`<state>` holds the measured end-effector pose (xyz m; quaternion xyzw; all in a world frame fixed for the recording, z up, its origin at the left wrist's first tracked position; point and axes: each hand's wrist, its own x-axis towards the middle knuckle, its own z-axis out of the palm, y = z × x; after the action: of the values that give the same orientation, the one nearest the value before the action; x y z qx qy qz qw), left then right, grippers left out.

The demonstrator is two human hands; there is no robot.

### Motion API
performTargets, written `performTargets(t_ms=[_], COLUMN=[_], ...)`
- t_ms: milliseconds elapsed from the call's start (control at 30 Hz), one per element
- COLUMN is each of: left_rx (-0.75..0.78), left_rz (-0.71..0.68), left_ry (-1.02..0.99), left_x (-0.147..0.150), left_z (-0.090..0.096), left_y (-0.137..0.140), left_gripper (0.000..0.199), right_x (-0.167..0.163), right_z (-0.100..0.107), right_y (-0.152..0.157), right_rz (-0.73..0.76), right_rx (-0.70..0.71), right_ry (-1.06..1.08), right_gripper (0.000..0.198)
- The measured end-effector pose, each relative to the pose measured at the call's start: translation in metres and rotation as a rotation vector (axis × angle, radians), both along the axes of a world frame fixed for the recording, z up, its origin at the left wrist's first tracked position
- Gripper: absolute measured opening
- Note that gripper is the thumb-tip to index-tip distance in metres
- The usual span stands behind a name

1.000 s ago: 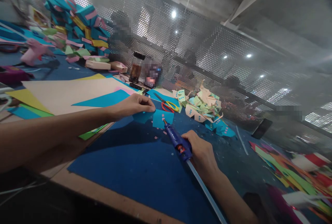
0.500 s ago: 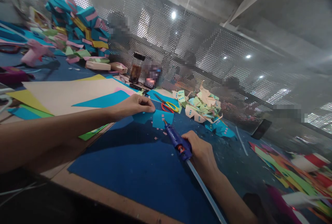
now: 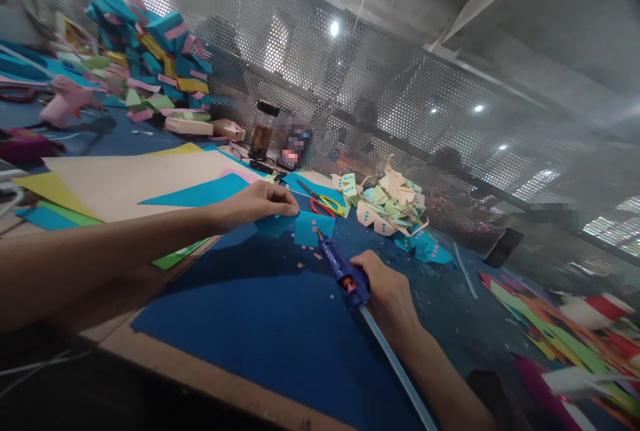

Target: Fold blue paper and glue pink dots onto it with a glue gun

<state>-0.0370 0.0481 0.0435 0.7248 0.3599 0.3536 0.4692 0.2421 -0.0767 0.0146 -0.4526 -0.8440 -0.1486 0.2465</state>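
Observation:
My left hand (image 3: 273, 200) pinches the upper edge of a folded piece of blue paper (image 3: 327, 223), holding it just above the table mat. Small pink squares are stuck on the paper's right panel. My right hand (image 3: 387, 288) is wrapped round a dark blue hot glue gun (image 3: 345, 274). Its nozzle points up and left at the right panel, close to the pink squares; whether it touches cannot be made out. A long clear glue stick (image 3: 397, 368) sticks out of the gun's back. Several loose pink squares (image 3: 309, 256) lie on the mat below the paper.
Scissors (image 3: 325, 203) with red and yellow handles lie behind the paper. A heap of dotted paper pieces (image 3: 395, 198) is beyond my right hand. Large paper sheets (image 3: 125, 178) spread at left. A jar (image 3: 263, 131) and phone (image 3: 294, 148) stand at the back, before a perforated metal screen.
Almost nothing differs. The glue gun's tip has shifted very slightly to the right; my left hand and the blue paper stay in place.

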Motion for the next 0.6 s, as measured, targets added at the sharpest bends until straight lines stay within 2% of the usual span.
performTargets(t_ms=[600], left_rx=[0.028], left_rz=[-0.004], left_ry=[0.021], left_x=[0.0005], left_z=[-0.0003], left_y=[-0.0013], left_gripper=[0.028], right_x=[-0.0033], right_z=[-0.0005], right_y=[-0.0002], right_rz=[0.005], right_rx=[0.007], right_ry=[-0.005], right_gripper=[0.013])
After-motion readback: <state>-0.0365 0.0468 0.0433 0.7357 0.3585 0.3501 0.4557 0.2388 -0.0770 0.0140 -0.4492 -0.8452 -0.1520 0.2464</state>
